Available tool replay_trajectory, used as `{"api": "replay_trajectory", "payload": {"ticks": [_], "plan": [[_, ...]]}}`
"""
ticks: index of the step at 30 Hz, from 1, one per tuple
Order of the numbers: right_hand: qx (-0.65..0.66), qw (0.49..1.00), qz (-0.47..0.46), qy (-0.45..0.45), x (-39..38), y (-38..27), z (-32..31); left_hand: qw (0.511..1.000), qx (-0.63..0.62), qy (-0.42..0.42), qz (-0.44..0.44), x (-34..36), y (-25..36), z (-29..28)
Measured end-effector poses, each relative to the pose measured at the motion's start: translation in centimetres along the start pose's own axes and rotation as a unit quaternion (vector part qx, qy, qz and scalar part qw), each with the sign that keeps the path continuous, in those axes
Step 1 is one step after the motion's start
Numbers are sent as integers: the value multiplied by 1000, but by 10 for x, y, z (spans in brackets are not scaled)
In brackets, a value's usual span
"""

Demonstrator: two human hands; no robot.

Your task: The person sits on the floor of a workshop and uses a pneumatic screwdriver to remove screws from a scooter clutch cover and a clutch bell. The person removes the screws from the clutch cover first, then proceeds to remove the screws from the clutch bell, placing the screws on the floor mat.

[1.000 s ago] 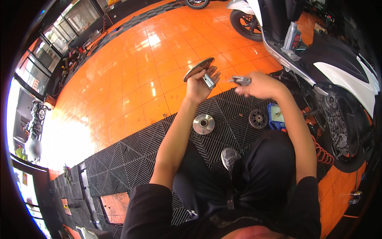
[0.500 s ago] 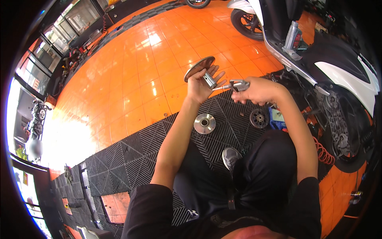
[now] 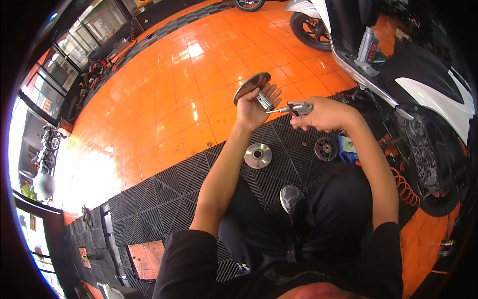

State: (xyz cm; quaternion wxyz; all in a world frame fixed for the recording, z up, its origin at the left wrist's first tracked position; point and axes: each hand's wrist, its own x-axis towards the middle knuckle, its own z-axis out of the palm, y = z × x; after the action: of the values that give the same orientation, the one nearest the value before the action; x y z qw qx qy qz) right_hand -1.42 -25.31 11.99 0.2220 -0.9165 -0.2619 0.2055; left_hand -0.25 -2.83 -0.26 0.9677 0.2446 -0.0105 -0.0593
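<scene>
My left hand (image 3: pixel 250 115) holds a scooter pulley half, its metal disc (image 3: pixel 253 83) tilted up beyond the palm and its shiny tubular hub (image 3: pixel 264 101) pointing back toward me. The thumb presses on it while the other fingers stretch out behind. In my right hand (image 3: pixel 326 113) an air blow gun (image 3: pixel 299 108) is gripped, fingers wrapped round the handle. Its thin nozzle points left, with the tip close to the end of the hub; whether they touch I cannot tell.
On the black ribbed mat (image 3: pixel 164 192) lie a silver pulley disc (image 3: pixel 250 157) and a dark round part with holes (image 3: pixel 325 149), beside a blue package (image 3: pixel 346 148). A white scooter (image 3: pixel 433 94) with its side opened stands at right, near a red coiled hose (image 3: pixel 406 189).
Both hands stay nearly in place, the pulley half and air gun still held. The whole view has shifted very slightly.
</scene>
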Motion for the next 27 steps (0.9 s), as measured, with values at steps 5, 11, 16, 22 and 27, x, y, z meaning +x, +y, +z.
{"api": "replay_trajectory", "payload": {"ticks": [5, 11, 16, 22, 27], "plan": [[29, 999, 37, -25, -3, -4, 0, 998, -53, 27, 11, 1, 0, -7], [-47, 996, 8, 70, 5, 4, 6, 990, -110, 77, 51, 6, -1, -7], [2, 1000, -16, 7, 5, -7, 11, 983, -148, 81, 68, 13, 4, -24], [16, 999, -34, 38, 6, -6, 15, 986, -144, 50, 69, 11, 5, -14], [24, 999, -23, 43, 9, -10, 18, 980, -198, -5, 37, 12, 14, -20]]}}
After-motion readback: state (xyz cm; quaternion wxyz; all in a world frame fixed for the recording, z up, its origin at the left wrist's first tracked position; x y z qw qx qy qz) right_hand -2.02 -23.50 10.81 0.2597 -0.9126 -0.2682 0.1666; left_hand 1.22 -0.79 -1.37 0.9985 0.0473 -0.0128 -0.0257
